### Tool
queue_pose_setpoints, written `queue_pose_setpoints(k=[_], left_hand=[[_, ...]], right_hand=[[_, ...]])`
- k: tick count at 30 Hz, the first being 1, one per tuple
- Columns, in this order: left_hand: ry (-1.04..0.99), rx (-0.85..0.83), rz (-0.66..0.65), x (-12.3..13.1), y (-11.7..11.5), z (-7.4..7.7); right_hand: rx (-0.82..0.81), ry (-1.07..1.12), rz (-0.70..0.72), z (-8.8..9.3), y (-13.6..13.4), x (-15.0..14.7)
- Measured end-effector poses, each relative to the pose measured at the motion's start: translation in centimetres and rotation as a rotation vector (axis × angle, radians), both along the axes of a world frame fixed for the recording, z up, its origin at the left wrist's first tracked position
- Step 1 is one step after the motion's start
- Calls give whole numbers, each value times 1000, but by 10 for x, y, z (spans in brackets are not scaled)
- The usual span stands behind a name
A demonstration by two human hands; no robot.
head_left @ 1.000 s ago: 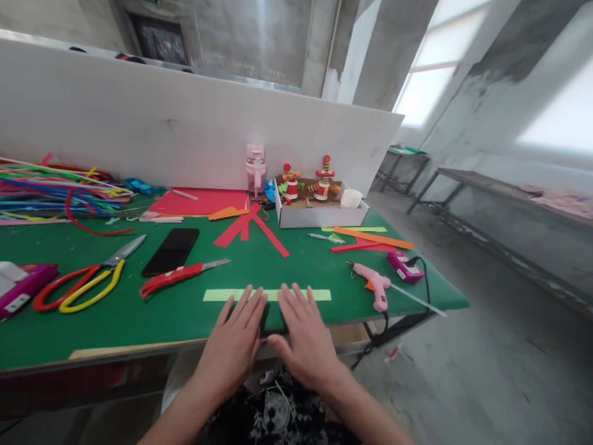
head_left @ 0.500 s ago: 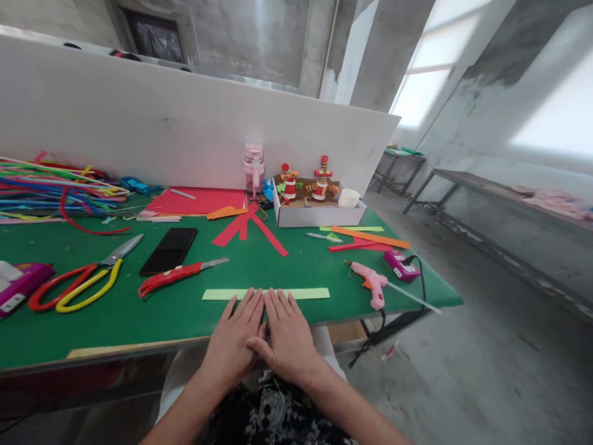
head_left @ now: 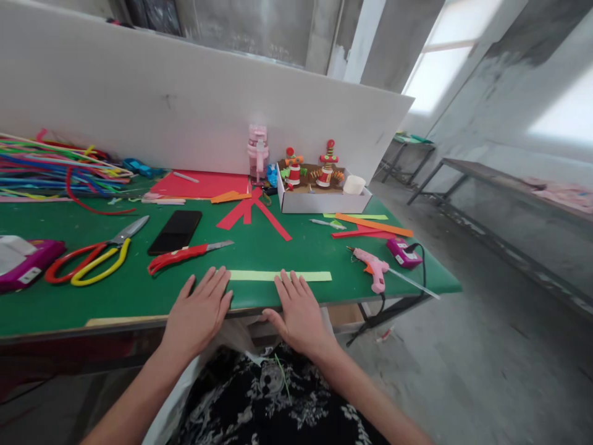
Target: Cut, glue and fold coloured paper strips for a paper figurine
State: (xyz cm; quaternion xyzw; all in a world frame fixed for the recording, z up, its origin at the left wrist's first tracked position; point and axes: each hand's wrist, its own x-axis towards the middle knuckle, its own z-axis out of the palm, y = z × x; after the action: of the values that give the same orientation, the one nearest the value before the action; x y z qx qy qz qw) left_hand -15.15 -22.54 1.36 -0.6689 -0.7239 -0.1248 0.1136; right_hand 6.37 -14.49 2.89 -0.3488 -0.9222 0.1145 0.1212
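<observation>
Two hands rest flat, fingers spread, at the near edge of a green desk [head_left: 139, 290], gripping nothing. The left hand [head_left: 199, 312] and right hand [head_left: 299, 312] lie apart, fingertips touching a pale green paper strip [head_left: 259, 275] at their 12 o'clock. A red cutter [head_left: 176, 259] lies at the left hand's 11 o'clock, a pink glue gun [head_left: 376, 272] at the right hand's 2 o'clock.

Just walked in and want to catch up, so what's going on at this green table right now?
A person sits at the green table with both hands flat, palms down, by its front edge. The left hand and right hand are apart, fingertips at a pale green paper strip; neither grips anything. Beyond lie a red cutter, scissors, a black phone and a pink glue gun. A white box with small craft figures stands farther back.
</observation>
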Motion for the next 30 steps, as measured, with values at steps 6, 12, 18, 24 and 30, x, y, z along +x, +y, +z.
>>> queue_pose_setpoints(k=[6, 12, 18, 24, 30], left_hand=[[1, -5, 13, 2, -4, -1], [19, 38, 34, 2, -5, -3], [72, 37, 30, 3, -7, -1], [125, 39, 45, 6, -15, 0], [113, 30, 39, 9, -14, 4]], right_hand=[[48, -26, -109, -6, 5, 22], [106, -60, -193, -8, 10, 45], [131, -37, -231, -9, 9, 49], [167, -8, -281, -12, 14, 64], [290, 62, -437, -17, 10, 88]])
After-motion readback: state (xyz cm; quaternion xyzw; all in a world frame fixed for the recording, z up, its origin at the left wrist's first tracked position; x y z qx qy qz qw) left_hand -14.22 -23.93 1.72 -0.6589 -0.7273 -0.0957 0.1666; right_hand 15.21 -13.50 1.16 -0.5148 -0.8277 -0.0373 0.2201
